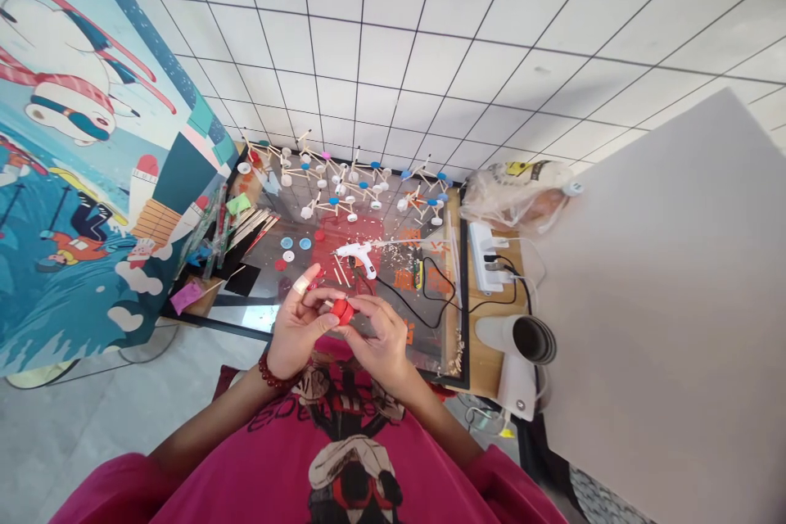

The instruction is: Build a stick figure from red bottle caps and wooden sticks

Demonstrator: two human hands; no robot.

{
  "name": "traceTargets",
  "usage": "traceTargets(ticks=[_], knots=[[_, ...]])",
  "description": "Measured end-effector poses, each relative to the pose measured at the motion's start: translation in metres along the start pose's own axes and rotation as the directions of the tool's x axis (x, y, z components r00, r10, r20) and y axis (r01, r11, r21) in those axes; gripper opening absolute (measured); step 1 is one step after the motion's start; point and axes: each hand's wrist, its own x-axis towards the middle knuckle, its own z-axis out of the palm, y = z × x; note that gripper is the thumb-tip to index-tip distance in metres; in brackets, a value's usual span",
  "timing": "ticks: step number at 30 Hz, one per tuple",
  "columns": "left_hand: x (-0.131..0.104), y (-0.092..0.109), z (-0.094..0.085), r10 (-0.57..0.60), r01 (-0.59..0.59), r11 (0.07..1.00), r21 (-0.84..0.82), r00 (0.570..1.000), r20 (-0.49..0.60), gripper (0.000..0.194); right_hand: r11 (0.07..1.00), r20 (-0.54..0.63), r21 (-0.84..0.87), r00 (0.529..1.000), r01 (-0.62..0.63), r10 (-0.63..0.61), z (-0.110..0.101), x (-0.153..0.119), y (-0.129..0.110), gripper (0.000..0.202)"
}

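My left hand (295,332) and my right hand (381,337) meet in front of my chest, near the table's front edge. Between their fingertips they hold a red bottle cap (342,311), perhaps two pressed together. A short pale stick shows beside it at my left fingers. Just beyond the hands lies a white hot glue gun (361,255), nozzle pointing left, and a few loose wooden sticks (341,271). Left of the gun are blue caps (286,243), a white cap (288,256) and red caps (319,235).
Several stick-and-cap models (335,202) stand along the back by the tiled wall. Wooden sticks (251,227) and coloured packets lie at left. The glue gun's black cord (423,319) runs right to a power strip (487,258). Paper cups (512,336) and a plastic bag (521,196) sit right.
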Motion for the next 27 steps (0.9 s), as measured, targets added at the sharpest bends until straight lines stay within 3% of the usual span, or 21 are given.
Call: traceTargets(ticks=[7, 12, 17, 20, 24, 27], knots=[[0.004, 0.001, 0.009, -0.175, 0.171, 0.982, -0.084, 0.984, -0.042, 0.077, 0.996, -0.058, -0.083, 0.998, 0.015, -0.02, 0.006, -0.002, 0.01, 0.024], [0.006, 0.012, 0.0, -0.212, 0.213, 0.977, -0.023, 0.976, 0.043, 0.078, 0.995, 0.065, 0.09, 0.997, -0.041, 0.035, -0.004, 0.004, 0.006, 0.041], [0.004, 0.029, -0.008, -0.117, 0.074, 0.968, 0.239, 0.978, 0.172, 0.083, 0.982, 0.214, 0.181, 0.977, -0.045, 0.005, -0.01, 0.007, 0.003, 0.048], [0.002, 0.033, -0.011, -0.048, -0.044, 0.928, 0.371, 0.971, 0.236, 0.087, 0.984, 0.181, 0.181, 0.983, -0.006, -0.027, -0.008, 0.006, 0.003, 0.04], [0.0, 0.033, -0.017, 0.026, -0.155, 0.908, 0.388, 0.948, 0.317, 0.082, 0.983, 0.123, 0.181, 0.992, -0.033, 0.011, -0.007, 0.005, 0.001, 0.031], [-0.001, 0.032, -0.018, 0.086, -0.203, 0.9, 0.386, 0.95, 0.301, 0.076, 0.982, 0.13, 0.181, 0.991, -0.048, 0.025, -0.008, 0.006, 0.0, 0.029]])
